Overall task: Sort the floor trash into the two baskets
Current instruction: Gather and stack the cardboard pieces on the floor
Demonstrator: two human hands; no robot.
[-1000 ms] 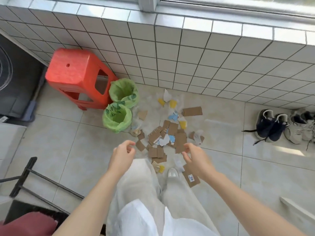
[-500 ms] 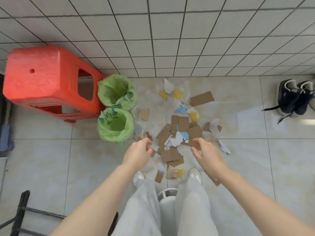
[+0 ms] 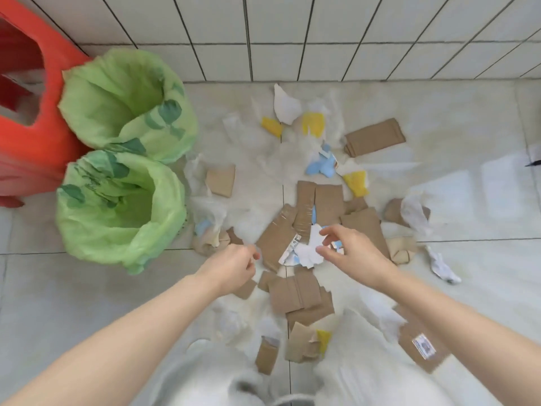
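Note:
Torn trash lies scattered on the tiled floor: brown cardboard pieces (image 3: 319, 200), white paper scraps (image 3: 285, 106), yellow bits (image 3: 313, 124), blue bits (image 3: 320, 165) and thin clear plastic (image 3: 210, 206). Two baskets lined with green bags stand at the left, the far basket (image 3: 126, 98) by the wall and the near basket (image 3: 117, 206) in front of it. My right hand (image 3: 354, 253) hovers over the pile's middle, thumb and fingers spread around a white paper scrap (image 3: 308, 250). My left hand (image 3: 231, 266) hangs loosely curled beside a cardboard piece (image 3: 275, 241), holding nothing.
A red plastic stool (image 3: 26, 118) stands against the baskets at the far left. The white tiled wall (image 3: 292, 30) runs behind the pile. My pale trouser legs and shoes (image 3: 222, 373) fill the bottom edge, among more cardboard (image 3: 421, 344).
I have leaned down, so the pile and baskets look much closer. Both hands have moved forward and down to the pile; the right hand now spreads over the white scrap.

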